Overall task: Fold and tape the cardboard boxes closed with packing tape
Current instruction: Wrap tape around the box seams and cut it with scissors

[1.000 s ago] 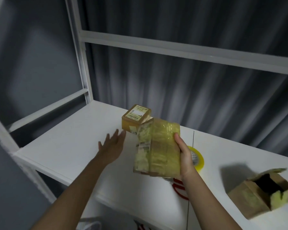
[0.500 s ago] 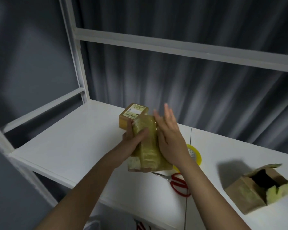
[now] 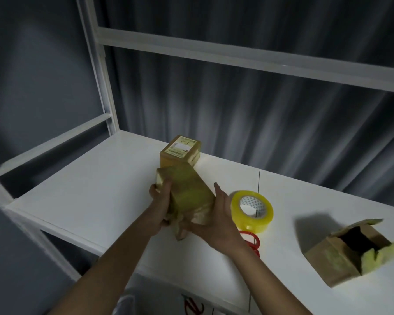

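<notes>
A cardboard box point(image 3: 187, 192) wrapped in yellowish tape lies lengthwise between my hands over the white shelf point(image 3: 89, 192). My left hand point(image 3: 160, 203) grips its left side, thumb over the top edge. Against its right side and near end presses my right hand point(image 3: 216, 214), fingers straight along the box. A roll of yellow packing tape point(image 3: 251, 211) lies flat just right of my right hand. A second closed box point(image 3: 180, 153) with a label stands right behind the held one. An open box point(image 3: 350, 251) lies on its side at the far right.
Red-handled scissors point(image 3: 251, 242) lie on the shelf under my right wrist, mostly hidden. White frame posts and rails point(image 3: 105, 87) rise at the left and cross overhead. A grey curtain hangs behind. The shelf's front edge runs under my forearms.
The box has turned from standing upright to lying lengthwise and come lower toward the shelf. My left hand has taken hold of its side, and my right hand has shifted to its near right end.
</notes>
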Demonstrator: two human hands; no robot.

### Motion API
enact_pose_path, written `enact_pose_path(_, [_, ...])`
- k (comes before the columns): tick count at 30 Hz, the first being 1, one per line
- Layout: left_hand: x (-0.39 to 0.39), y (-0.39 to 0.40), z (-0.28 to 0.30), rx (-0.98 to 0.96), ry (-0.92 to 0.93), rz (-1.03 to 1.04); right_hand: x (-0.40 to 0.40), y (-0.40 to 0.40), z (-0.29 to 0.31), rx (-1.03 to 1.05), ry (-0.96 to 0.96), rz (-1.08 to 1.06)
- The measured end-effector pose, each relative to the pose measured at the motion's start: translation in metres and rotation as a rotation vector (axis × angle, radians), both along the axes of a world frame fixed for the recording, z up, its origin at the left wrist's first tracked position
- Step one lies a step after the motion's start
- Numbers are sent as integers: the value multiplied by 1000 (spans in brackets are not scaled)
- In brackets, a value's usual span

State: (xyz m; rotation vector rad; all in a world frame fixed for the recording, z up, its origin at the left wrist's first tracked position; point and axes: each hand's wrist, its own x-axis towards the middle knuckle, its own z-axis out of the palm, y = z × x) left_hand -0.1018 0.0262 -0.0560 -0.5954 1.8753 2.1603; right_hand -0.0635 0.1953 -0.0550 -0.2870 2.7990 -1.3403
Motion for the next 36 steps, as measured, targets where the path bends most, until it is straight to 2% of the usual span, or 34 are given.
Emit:
enact_pose_path(2, [3, -3, -8, -60, -10, 60, -8, 1, -10, 79, 84, -2])
enact_pose_path(5, [8, -6, -17, -385, 102, 42, -14, 1, -28, 180, 125, 72])
enact_pose_path(10, [4, -3, -28, -403, 321, -19, -21, 12, -34, 42, 53, 172])
enact_pose_path(12, [-3, -8, -28, -520, 369, -57, -25, 37, -38, 41, 127, 76])
enact_pose_path(14, [-1, -3, -25, -845, 444, -22, -30, 70, -43, 260, 163, -122])
enact_pose_path(16, [5, 15, -19, -1113, 765, 24, -34, 95, -50, 626, 26, -171])
enact_pose_path(18, [10, 49, -18, -1150, 1029, -85, -39, 108, -58, 766, -79, -105])
enact_pose_path(19, [12, 70, -16, -1153, 1051, -199, -41, 111, -58, 769, -71, -77])
enact_pose_path(21, [8, 105, -26, -1097, 940, -354, -44, 115, -57, 764, -27, -57])
enact_pose_path(23, [-4, 129, -41, -1052, 700, -492, -45, 117, -55, 732, -16, -70])
enact_pose_path(26, [-21, 144, -54, -949, 578, -556, -44, 120, -55, 704, -10, -72])
enact_pose_path(32, [-32, 145, -74, -801, 556, -362, -45, 136, -51, 604, 9, -108])
enact_pose_path(36, [-31, 143, -48, -925, 665, -311, -44, 142, -28, 504, 91, -96])
